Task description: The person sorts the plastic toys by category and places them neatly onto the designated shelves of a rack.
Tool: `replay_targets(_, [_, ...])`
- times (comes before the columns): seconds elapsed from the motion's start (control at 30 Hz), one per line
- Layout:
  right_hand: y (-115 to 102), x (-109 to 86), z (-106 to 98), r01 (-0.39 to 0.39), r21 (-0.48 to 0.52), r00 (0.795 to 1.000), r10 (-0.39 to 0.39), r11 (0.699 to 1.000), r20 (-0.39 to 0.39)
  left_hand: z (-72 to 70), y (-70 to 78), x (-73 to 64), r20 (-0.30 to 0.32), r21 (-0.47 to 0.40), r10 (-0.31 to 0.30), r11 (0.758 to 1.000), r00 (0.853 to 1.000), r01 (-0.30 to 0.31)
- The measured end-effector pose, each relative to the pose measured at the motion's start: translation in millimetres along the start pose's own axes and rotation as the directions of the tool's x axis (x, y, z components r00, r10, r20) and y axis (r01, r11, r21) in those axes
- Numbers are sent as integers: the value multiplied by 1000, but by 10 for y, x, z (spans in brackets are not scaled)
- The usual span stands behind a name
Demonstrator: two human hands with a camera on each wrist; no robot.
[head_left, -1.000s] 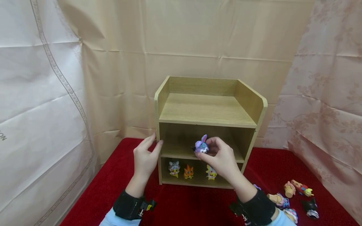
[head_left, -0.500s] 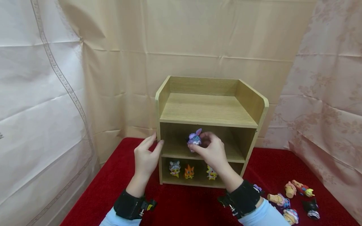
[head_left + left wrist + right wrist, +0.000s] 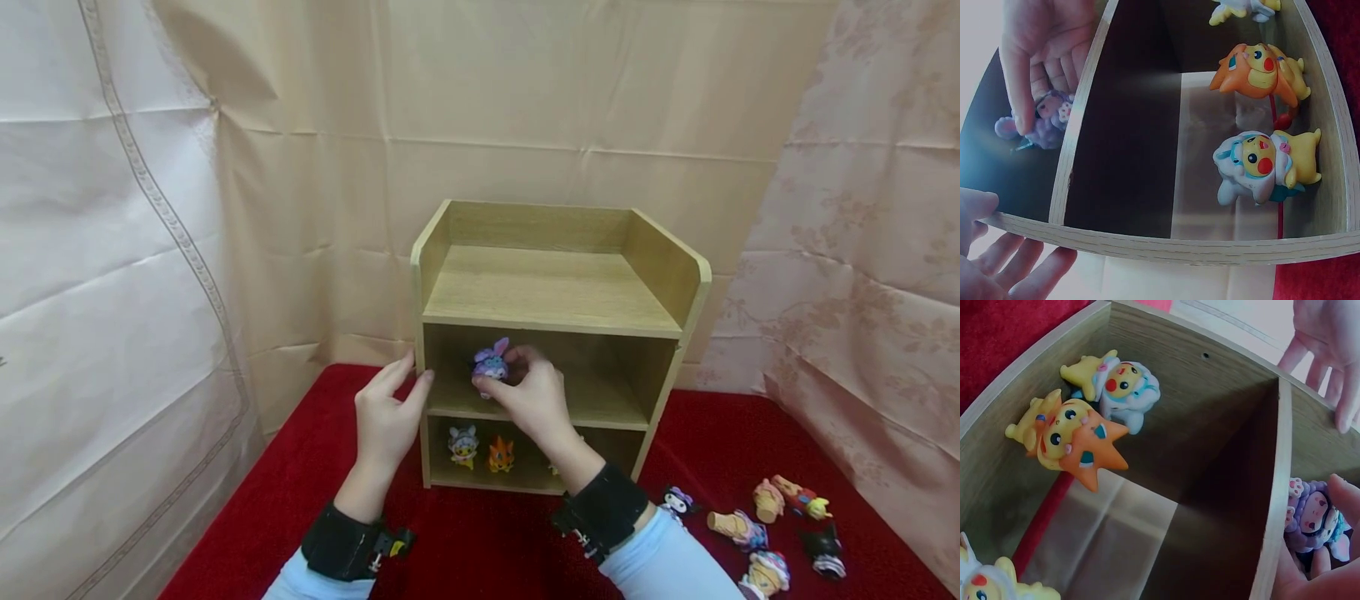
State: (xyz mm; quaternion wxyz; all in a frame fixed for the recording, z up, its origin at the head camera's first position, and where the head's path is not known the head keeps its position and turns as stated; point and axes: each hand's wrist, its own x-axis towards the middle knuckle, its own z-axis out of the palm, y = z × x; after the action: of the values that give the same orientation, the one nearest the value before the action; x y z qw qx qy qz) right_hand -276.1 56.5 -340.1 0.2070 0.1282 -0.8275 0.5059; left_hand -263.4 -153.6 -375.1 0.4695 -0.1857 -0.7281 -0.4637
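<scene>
placing appears under way: right hand [image 3: 534, 402] pinches purple toy [image 3: 491, 364] at the shelf [image 3: 600, 402] beneath it, left hand [image 3: 386, 417] loosely spread, gripping nothing; next move likely calls for setting down and releasing.

Purple figurine [image 3: 1046, 130] in right hand [image 3: 1044, 53]

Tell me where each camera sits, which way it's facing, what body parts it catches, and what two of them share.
Head: worn on the head, facing forward and down at the wooden shelf; left hand, right hand, black wristbands and blue sleeves show.
Left wrist: on that wrist, facing into the shelf's front, picture turned sideways; parts of both hands show.
Right wrist: on that wrist, facing into the shelf, also turned; parts of both hands show.
Shared: both wrist views show the orange figurine and the purple figurine in the right hand.
</scene>
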Motion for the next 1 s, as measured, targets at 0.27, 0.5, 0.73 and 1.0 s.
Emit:
replay_targets(0.27, [3,48,115,16,-5,999,-16,1000,-27,11,6,18,-18,4,20,1000,1000,-20])
replay_targets(0.5, [-15,51,202,15,-8,1000,-15,1000,-11,13,-2,4,-20,0,19,1000,1000,-19])
replay_targets(0.73, [-23,50,219,-3,-43,1000,4,999,23,17,3,1,-25,-19,29,999,999,-30])
replay_targets(1.0, [-37,68,184,-18,-64,995,24,998,93,8,3,-7,-26,-8,29,1000,999,-30])
